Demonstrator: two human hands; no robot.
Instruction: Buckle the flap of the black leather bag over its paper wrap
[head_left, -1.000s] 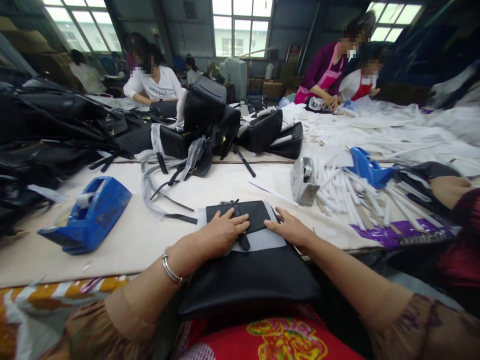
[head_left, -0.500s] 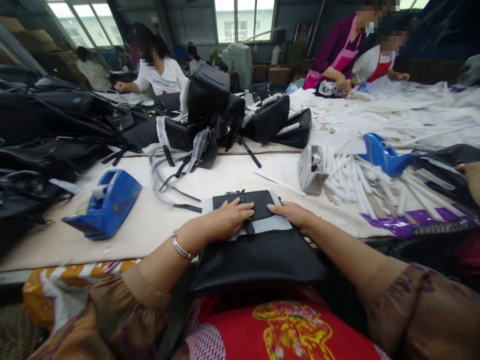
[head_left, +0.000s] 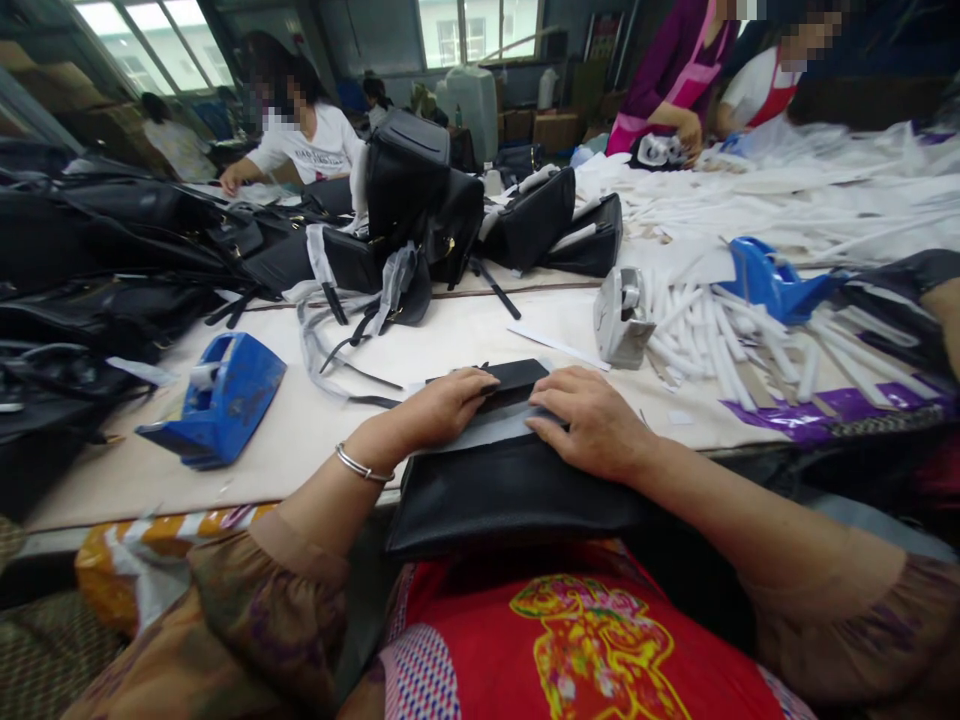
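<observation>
A black leather bag (head_left: 510, 485) lies at the near table edge, half over my lap, with a grey wrapping sheet (head_left: 487, 428) under its flap. My left hand (head_left: 442, 405) rests on the flap's left part, fingers curled and pressed down on it, a silver bangle on the wrist. My right hand (head_left: 592, 420) lies on the grey sheet and the flap's right side, fingers bent and pushing down. Neither hand lifts the bag.
A blue tape dispenser (head_left: 221, 395) stands to the left, a grey one (head_left: 624, 318) and another blue one (head_left: 765, 280) to the right among white paper rolls (head_left: 720, 345). Black bags (head_left: 420, 215) pile up behind and left. Other people work at the far side.
Both hands have slid nearer each other on the flap. The right hand moved onto the grey sheet and bent its fingers. The view tilted down and the flap looks flatter.
</observation>
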